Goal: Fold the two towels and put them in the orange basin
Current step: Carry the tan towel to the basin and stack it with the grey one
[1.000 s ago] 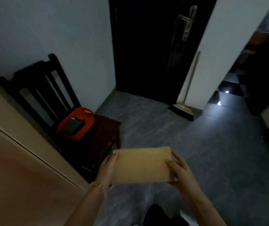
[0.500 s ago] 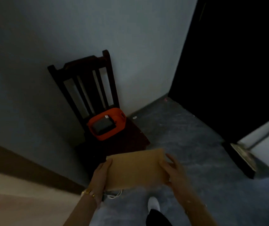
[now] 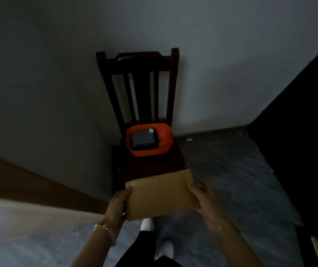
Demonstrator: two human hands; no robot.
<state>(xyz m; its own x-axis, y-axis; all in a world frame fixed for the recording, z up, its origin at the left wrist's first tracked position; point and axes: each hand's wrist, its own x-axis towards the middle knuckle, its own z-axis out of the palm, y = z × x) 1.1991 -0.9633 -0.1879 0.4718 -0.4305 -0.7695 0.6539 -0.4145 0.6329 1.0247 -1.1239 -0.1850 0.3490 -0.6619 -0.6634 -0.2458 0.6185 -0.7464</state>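
A folded tan towel (image 3: 159,195) is held flat in front of me, over the front edge of a dark wooden chair (image 3: 137,83). My left hand (image 3: 118,204) grips its left edge and my right hand (image 3: 202,197) grips its right edge. The orange basin (image 3: 166,132) sits at the back of the chair seat, beyond the towel. Inside it lies a folded dark grey towel (image 3: 143,139) with a small white tag.
The chair stands against a pale wall (image 3: 57,64). A dark door (image 3: 308,132) fills the right side. Grey floor (image 3: 231,170) lies to the right of the chair. A light wooden surface (image 3: 9,180) runs along the lower left. My white shoes (image 3: 147,224) are below the towel.
The view has swung left and closer, so the chair and basin now stand straight ahead. Both hands still hold the tan towel, now nearer the chair seat.
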